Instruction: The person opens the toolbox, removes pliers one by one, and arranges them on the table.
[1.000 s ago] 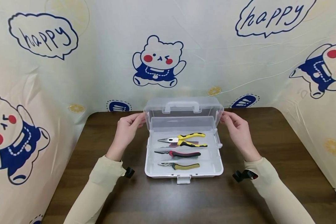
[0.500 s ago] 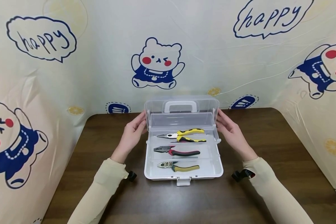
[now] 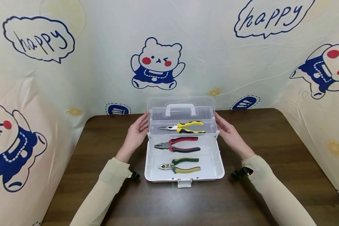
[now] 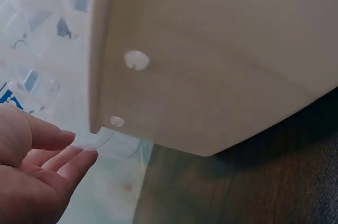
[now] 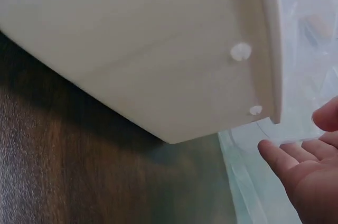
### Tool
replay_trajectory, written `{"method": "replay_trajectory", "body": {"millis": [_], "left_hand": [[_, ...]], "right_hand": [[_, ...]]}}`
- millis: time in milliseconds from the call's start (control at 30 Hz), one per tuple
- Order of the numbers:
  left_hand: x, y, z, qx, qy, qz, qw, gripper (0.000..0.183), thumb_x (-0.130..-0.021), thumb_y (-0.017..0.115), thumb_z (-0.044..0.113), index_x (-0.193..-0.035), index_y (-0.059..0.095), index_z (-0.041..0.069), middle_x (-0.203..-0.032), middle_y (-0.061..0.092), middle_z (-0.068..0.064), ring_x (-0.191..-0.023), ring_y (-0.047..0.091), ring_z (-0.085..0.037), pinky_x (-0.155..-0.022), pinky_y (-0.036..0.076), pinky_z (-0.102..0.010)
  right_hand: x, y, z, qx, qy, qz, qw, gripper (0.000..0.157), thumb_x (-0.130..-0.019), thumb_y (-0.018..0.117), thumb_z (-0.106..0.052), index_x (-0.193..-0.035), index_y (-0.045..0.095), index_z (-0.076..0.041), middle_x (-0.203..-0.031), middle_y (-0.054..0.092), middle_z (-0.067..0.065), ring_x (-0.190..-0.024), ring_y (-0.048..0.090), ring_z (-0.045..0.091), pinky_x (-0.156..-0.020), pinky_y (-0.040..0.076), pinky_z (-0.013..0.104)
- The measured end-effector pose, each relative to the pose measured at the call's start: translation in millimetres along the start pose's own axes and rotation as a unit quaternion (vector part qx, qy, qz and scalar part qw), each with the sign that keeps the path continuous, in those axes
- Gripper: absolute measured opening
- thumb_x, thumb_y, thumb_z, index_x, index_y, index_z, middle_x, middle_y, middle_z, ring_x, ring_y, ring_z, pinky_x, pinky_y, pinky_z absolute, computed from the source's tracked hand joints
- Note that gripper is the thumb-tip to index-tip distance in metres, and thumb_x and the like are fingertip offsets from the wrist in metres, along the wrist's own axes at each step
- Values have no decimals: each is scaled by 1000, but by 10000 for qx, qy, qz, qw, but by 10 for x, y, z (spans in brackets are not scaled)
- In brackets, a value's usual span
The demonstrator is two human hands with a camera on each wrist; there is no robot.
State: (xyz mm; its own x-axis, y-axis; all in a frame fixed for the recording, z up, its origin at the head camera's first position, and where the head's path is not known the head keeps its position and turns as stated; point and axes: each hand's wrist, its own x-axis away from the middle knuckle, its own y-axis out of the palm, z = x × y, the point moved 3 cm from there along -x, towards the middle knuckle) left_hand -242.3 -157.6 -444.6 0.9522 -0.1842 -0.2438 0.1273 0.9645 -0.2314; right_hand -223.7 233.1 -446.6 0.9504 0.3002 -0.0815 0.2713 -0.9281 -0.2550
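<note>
A white toolbox (image 3: 213, 158) with a raised clear lid (image 3: 155, 103) stands before me. My left hand (image 3: 135, 135) is at the lid's left side, fingers fairly straight. On the opposite side my right hand (image 3: 231, 135) lies likewise, fingertips behind the lid's edge. Both wrist views show thumb and fingers apart beside the clear plastic; contact is hard to make out. Yellow-black needle-nose pliers (image 3: 173, 127) lie toward the back, seemingly in a clear tray. Red-black combination pliers (image 3: 164, 145) and green-handled pliers (image 3: 166, 166) lie in front of them in the box.
The toolbox rests on a dark wooden table (image 3: 169, 204), whose back edge meets a printed curtain (image 3: 107, 69). A white handle (image 3: 180, 105) sits on the lid, and a white latch (image 3: 184, 183) hangs at the box's front.
The lid has swung farther back, both hands moving along with it. The needle-nose pliers have shifted backward, and the other two pliers show more fully.
</note>
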Motion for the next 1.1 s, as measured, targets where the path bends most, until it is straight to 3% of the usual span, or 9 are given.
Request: {"method": "replay_trajectory", "body": {"millis": [133, 300, 533, 667, 867, 1100], "left_hand": [[-21, 20, -49, -225, -108, -41, 9997, 62, -99, 55, -14, -158, 39, -1, -155, 47, -23, -137, 53, -39, -104, 49, -27], [-30, 34, -76, -260, -353, -24, 9990, 60, -100, 56, -11, -158, 40, -1, -156, 48, -22, -137, 54, -37, -106, 47, -33], [-44, 36, -152, -164, -720, -41, 9973, 56, -102, 55, -8, -156, 40, -6, -155, 47, -25, -138, 53, -39, -108, 46, -32], [-49, 39, -173, -97, -857, -57, 9963, 55, -103, 55, -6, -156, 39, -7, -155, 47, -26, -138, 53, -39, -108, 46, -34], [-32, 43, -220, -40, -1213, -188, 9924, 53, -105, 54, -4, -155, 39, -8, -153, 48, -28, -139, 52, -38, -109, 46, -38], [-12, 35, -271, -64, -1526, -223, 9880, 53, -105, 55, -2, -155, 40, -7, -152, 51, -27, -139, 52, -36, -110, 45, -42]], "right_hand": [[-19, 5, 59, 34, 120, -13, 9999, 65, -111, 49, -14, -167, 17, -9, -172, 21, 14, -154, 28, 39, -122, 28, 53], [-29, 8, 113, 19, 228, -55, 9997, 66, -111, 51, -19, -168, 17, -14, -173, 20, 12, -154, 27, 41, -122, 24, 62], [-60, 33, 192, -99, 291, -164, 9994, 66, -111, 51, -19, -168, 19, -18, -172, 22, 12, -153, 31, 41, -122, 24, 61], [-71, 42, 223, 100, 269, -149, 9995, 66, -111, 52, -23, -168, 20, -20, -172, 24, 12, -154, 30, 40, -121, 27, 61], [-56, 77, 302, 306, 333, -80, 9989, 62, -111, 49, -16, -166, 22, -9, -169, 27, 20, -154, 27, 42, -120, 27, 62], [-31, 99, 347, 80, 511, -9, 9987, 60, -111, 47, -14, -165, 23, -2, -167, 29, 25, -153, 28, 44, -122, 26, 61]]}}
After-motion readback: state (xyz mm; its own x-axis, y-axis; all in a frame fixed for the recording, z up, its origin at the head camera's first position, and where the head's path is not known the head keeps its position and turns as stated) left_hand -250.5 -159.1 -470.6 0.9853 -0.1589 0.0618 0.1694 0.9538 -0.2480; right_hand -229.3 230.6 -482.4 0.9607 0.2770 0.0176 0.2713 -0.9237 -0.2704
